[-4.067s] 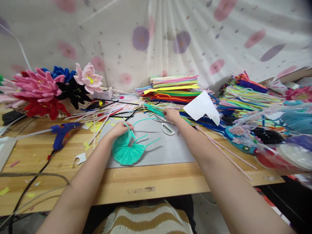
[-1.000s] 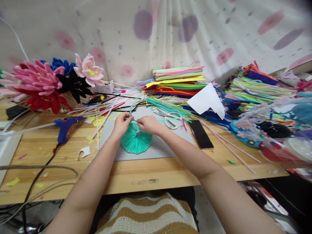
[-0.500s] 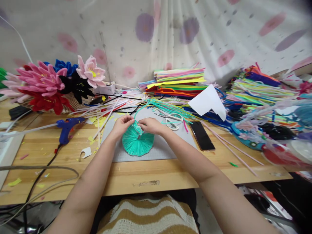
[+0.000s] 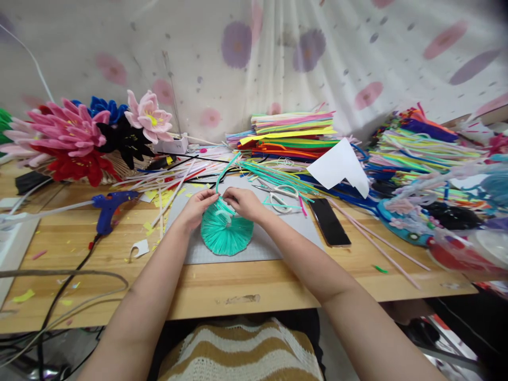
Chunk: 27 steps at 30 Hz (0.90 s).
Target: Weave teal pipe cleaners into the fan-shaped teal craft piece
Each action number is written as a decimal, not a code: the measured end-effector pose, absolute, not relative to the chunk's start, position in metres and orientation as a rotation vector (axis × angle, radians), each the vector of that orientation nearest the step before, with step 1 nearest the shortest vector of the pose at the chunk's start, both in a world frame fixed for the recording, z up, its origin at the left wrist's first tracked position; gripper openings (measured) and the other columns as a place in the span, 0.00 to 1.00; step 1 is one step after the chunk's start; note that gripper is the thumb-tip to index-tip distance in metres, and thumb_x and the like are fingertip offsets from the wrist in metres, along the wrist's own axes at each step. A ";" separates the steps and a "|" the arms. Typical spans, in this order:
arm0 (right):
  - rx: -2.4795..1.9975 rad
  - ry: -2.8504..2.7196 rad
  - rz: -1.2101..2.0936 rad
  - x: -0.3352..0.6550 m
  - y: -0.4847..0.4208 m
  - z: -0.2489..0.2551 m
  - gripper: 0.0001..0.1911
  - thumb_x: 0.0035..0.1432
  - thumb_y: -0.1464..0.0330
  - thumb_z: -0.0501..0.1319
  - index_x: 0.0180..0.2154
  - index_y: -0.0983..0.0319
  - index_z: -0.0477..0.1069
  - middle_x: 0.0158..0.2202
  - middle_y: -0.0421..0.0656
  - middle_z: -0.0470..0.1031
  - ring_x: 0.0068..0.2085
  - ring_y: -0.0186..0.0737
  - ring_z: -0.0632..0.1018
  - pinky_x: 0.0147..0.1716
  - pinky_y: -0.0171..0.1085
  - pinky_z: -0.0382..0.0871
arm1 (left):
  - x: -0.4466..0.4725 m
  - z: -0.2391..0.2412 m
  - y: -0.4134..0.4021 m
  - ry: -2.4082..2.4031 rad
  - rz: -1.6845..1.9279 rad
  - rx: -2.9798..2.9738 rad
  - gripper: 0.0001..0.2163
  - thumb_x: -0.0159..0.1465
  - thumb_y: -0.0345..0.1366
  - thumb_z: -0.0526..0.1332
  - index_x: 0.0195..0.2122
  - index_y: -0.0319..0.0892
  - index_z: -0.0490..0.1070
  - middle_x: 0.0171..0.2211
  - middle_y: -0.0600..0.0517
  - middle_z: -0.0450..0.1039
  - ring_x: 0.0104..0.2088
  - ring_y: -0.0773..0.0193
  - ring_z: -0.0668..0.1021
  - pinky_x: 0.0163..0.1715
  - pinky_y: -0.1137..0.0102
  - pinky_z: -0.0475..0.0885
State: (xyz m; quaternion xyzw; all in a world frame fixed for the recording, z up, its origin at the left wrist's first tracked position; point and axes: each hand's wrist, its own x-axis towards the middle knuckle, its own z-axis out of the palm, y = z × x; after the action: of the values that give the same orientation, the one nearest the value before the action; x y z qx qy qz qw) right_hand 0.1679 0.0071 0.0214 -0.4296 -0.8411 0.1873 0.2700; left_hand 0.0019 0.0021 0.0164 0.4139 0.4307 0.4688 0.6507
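A round, pleated-looking teal disc of pipe cleaners (image 4: 227, 238) rests on the grey cutting mat (image 4: 270, 248), with a pale loop near its middle. My left hand (image 4: 198, 207) pinches a teal pipe cleaner (image 4: 224, 170) at the disc's far edge; the free end rises away from me. Close beside it, my right hand (image 4: 244, 203) has its fingers bent together at the same edge, closed on the pipe cleaner's lower part, which they partly hide. White-handled scissors (image 4: 280, 202) lie right of my right hand, near loose teal pipe cleaners (image 4: 273, 177).
A blue glue gun (image 4: 109, 209) with its cable lies left. Fuzzy flowers (image 4: 67, 132) stand behind it. Bundles of coloured pipe cleaners (image 4: 293, 135) are stacked at the back. A black phone (image 4: 330, 222) and a white paper piece (image 4: 339, 166) are on the right.
The teal pipe cleaner's free end has swung up and now stands straighter. My right hand has shifted slightly away from the disc's middle, uncovering the pale loop. The disc has turned slightly.
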 end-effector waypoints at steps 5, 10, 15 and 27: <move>-1.309 -2.280 0.355 0.164 0.010 0.024 0.10 0.56 0.71 0.51 0.36 0.63 0.70 0.34 0.44 0.75 0.35 0.35 0.73 0.35 0.31 0.60 | 0.004 0.015 0.003 0.955 1.040 0.856 0.14 0.41 0.34 0.70 0.29 0.40 0.71 0.22 0.57 0.70 0.20 0.73 0.69 0.21 0.76 0.63; -1.417 -2.282 0.367 0.160 0.012 0.035 0.11 0.55 0.70 0.52 0.37 0.63 0.71 0.34 0.44 0.76 0.36 0.36 0.74 0.35 0.32 0.60 | 0.005 0.015 0.003 0.933 1.036 0.868 0.13 0.42 0.35 0.69 0.29 0.40 0.71 0.22 0.57 0.71 0.20 0.73 0.70 0.20 0.77 0.63; -1.424 -2.352 0.330 0.158 0.013 0.042 0.11 0.55 0.69 0.52 0.36 0.62 0.72 0.34 0.44 0.76 0.35 0.37 0.74 0.33 0.32 0.59 | 0.004 0.011 0.005 0.902 1.037 0.785 0.11 0.43 0.33 0.69 0.28 0.40 0.72 0.22 0.56 0.72 0.20 0.73 0.71 0.20 0.77 0.63; -1.404 -2.484 0.105 0.159 0.021 0.038 0.12 0.58 0.69 0.49 0.37 0.63 0.70 0.37 0.45 0.76 0.38 0.39 0.74 0.32 0.33 0.58 | 0.007 0.017 0.003 0.990 1.069 0.750 0.13 0.41 0.31 0.69 0.29 0.40 0.70 0.23 0.57 0.72 0.21 0.73 0.72 0.20 0.77 0.66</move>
State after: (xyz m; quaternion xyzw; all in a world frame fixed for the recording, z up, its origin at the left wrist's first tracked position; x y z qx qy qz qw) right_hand 0.1590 0.0212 0.0383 -0.4867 -0.8611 0.0365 0.1426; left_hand 0.0066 0.0026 0.0174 0.3346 0.4414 0.4766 0.6827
